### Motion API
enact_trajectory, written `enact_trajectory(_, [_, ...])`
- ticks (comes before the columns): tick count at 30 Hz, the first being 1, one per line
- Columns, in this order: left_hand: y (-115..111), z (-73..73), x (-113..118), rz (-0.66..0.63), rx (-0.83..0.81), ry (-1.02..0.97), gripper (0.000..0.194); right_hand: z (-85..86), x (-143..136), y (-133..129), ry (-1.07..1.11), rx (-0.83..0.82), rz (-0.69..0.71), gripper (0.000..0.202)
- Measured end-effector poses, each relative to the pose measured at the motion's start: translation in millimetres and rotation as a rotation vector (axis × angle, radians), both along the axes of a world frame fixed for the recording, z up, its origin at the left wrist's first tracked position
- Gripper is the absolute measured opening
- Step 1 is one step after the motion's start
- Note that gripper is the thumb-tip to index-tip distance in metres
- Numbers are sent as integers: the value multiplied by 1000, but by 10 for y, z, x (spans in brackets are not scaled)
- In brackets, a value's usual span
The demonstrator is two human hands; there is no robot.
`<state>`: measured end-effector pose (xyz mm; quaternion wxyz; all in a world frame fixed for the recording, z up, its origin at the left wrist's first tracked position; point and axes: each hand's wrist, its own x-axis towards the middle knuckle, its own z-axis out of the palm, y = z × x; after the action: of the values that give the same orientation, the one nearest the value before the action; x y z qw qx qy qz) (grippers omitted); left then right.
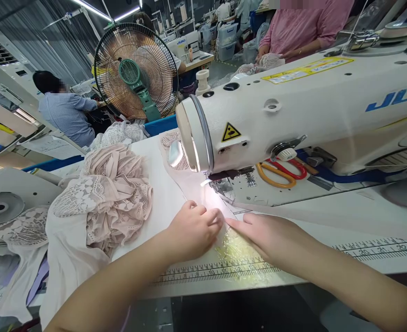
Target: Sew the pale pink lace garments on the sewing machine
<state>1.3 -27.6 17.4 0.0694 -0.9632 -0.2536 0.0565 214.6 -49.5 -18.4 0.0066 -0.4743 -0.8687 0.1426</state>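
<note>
A pale pink lace-trimmed garment piece (214, 199) lies under the lit needle area of a white JUKI sewing machine (244, 120). My left hand (196, 230) is closed, fingers curled and pinching the cloth just in front of the presser foot (220, 184). To its right, my right hand (268, 235) rests low on the table, index finger stretched to the cloth's edge; its lower fingers are hidden. Behind that hand, a narrow pale strip (314, 213) runs from the right towards the foot.
A heap of beige lace garments (116, 193) lies left. Orange-handled scissors (275, 176) and a red-handled pair (298, 168) lie under the machine arm. A printed ruler (210, 272) lines the front edge. Beyond are a large fan (134, 69) and co-workers, one in pink (303, 27).
</note>
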Motion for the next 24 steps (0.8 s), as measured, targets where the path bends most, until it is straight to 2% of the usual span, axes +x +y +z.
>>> enact_trajectory(4, [65,-1,-45,11,13,-7,30,128,-92,98,-131,-102,-2,47])
enact_trajectory(11, [182,-38,-103,13,59,-22,30,154,-170,213,-222,-111,-26,55])
enact_trajectory(14, [229,-24,-118,18,75,-16,30,230,-228,244,-249,-154,-51,59])
enact_trajectory(20, [337,-17,-166,32,79,-8,31,470,-422,332,-351,-328,-111,83])
enact_trajectory(24, [409,-22,-188,48,67,-8,30,499,-502,383,-388,-361,-122,91])
